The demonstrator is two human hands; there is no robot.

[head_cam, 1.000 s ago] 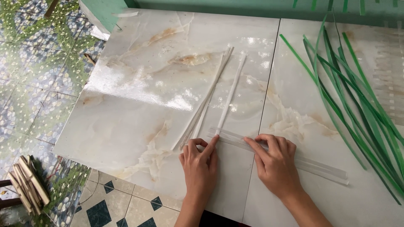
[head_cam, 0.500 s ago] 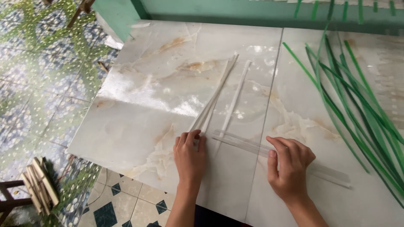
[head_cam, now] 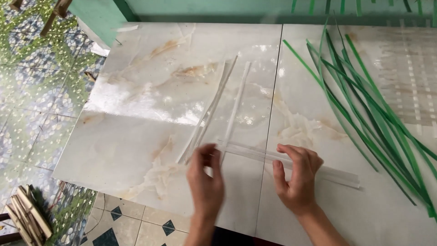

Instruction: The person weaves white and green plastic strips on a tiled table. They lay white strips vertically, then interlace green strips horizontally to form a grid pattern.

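The left hand (head_cam: 205, 182) is blurred, its fingers drawn close together and pointing up at the near ends of a loose bundle of white strips (head_cam: 210, 109) that runs slantwise up the marble-patterned tabletop (head_cam: 136, 127); whether the fingertips pinch a strip or only touch one cannot be told through the blur. The right hand (head_cam: 298, 177) is curved, thumb and fingers apart, with its fingertips resting on a pair of white strips laid crosswise (head_cam: 291, 161), which stretch from beside the left hand out to the right. A single white strip (head_cam: 236, 107) lies just right of the bundle, and its near end crosses the left end of the crosswise pair. To the right, well apart from both hands, a fan of long green strips (head_cam: 364, 105) spreads across the table, and beyond them sits a pale woven patch (head_cam: 409, 77). Down on the patterned floor at lower left stands a stack of short wooden sticks (head_cam: 27, 214).
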